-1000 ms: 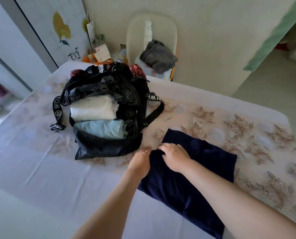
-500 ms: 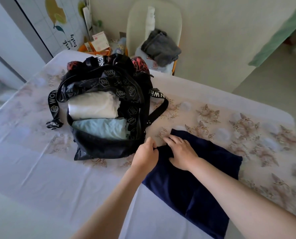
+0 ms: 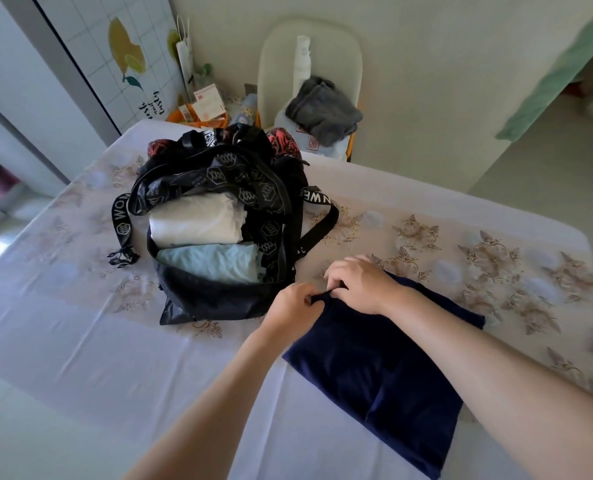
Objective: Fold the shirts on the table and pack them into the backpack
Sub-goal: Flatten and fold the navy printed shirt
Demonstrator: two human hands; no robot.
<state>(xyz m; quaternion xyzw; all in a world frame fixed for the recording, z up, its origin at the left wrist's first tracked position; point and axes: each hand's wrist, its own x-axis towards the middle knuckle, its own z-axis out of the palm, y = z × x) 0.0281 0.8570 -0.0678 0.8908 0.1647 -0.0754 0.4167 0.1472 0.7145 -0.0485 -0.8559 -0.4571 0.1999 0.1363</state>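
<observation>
Head view. Desk [image 3: 80, 344] is covered with a pale cloth printed with brown floral motifs along its far half. Navy shirt [image 3: 374, 372] lies partly folded and flat on the desk, on the right side near the front edge, its far left corner just beside the backpack [image 3: 219, 303]. Left hand [image 3: 297, 306] pinches that far corner of the navy shirt between thumb and curled fingers, and a small ridge of fabric is raised at the grip. Right hand [image 3: 361, 285] sits directly next to it, almost touching, fingers curled down over the same far edge of the shirt, knuckles up. Both forearms reach in from the bottom of the frame, the right one crossing over the shirt. The backpack is black with printed white logos, stands at mid-desk left of the hands, and its main opening is wide and facing the camera. Inside it, a folded white shirt [image 3: 198, 223] lies toward the back and a folded light blue shirt [image 3: 212, 265] in front of it, the two touching. One lettered strap [image 3: 317, 225] loops out onto the desk on the backpack's right. Beyond the desk, a pale chair [image 3: 326, 43] carries a crumpled grey garment [image 3: 322, 110].
</observation>
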